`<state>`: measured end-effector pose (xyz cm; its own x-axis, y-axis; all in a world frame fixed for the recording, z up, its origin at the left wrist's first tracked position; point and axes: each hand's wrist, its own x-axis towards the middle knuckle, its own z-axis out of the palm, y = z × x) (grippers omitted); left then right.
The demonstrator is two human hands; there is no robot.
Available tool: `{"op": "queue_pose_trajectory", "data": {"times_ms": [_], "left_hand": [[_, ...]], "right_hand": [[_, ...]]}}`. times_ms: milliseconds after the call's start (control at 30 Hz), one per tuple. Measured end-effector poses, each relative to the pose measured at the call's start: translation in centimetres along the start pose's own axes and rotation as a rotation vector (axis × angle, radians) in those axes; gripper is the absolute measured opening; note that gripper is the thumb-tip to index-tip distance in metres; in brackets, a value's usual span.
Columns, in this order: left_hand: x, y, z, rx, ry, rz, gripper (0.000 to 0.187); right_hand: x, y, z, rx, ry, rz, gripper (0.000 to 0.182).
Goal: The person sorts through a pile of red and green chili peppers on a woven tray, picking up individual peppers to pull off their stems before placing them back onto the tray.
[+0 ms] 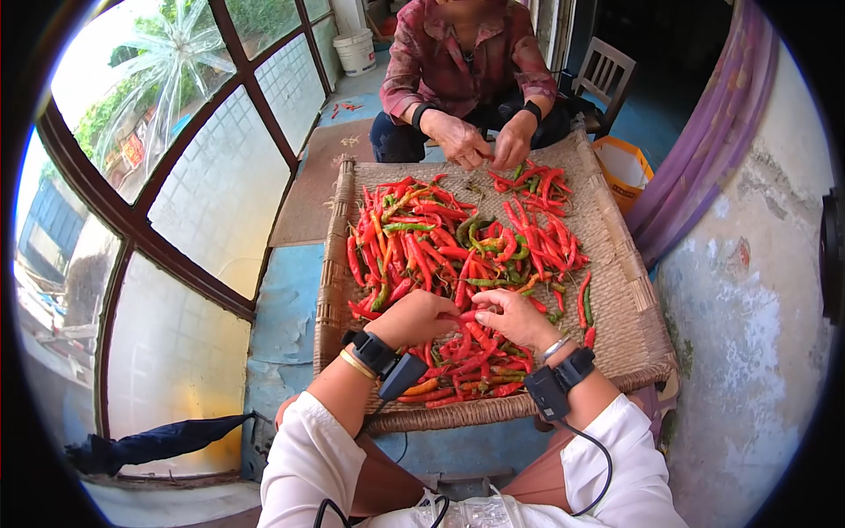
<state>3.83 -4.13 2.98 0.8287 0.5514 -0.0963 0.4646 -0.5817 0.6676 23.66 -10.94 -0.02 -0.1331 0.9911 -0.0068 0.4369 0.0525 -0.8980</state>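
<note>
A red chili pepper [466, 315] is pinched between my two hands over the near part of the pile. My left hand [415, 319] has its fingers closed on one end, partly hiding it. From the other side, my right hand [519, 320] grips it with thumb and forefinger. Red chili peppers [427, 251], a few of them green or orange, lie heaped under and beyond my hands. They rest on a woven tray [629, 308] with a thick braided rim. Nearer my body, a smaller heap of chili peppers [471, 374] lies below my wrists.
Across the tray a person [466, 70] sits with both hands together over the far chili peppers. A yellow box [625, 172] and a wooden chair [604, 79] stand at the far right. Windows [207, 198] line the left, a rough wall [748, 326] the right. A folded umbrella [167, 443] lies at lower left.
</note>
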Motion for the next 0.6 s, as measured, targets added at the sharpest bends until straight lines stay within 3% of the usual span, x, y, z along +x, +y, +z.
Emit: {"op": "queue_pose_trajectory", "data": {"times_ms": [133,267,333,433,600], "left_hand": [[0.0,0.4,0.2,-0.247,0.023,0.015,0.021],[0.2,0.7,1.0,-0.217,0.040,0.047,0.020],[0.5,0.2,1.9,-0.345,0.125,0.022,0.022],[0.8,0.3,2.4,-0.799,0.079,-0.160,0.030],[0.6,0.8,1.8,-0.743,0.169,-0.129,0.030]], "right_hand": [[-0.3,-1.4,0.1,0.273,-0.062,0.072,0.024],[-0.2,-1.6,0.2,0.378,-0.056,0.089,0.016],[-0.1,-1.5,0.2,0.379,-0.017,0.082,0.014],[-0.1,-1.5,0.1,0.587,0.062,0.131,0.011],[-0.1,-1.6,-1.6,0.810,0.215,0.198,0.009]]}}
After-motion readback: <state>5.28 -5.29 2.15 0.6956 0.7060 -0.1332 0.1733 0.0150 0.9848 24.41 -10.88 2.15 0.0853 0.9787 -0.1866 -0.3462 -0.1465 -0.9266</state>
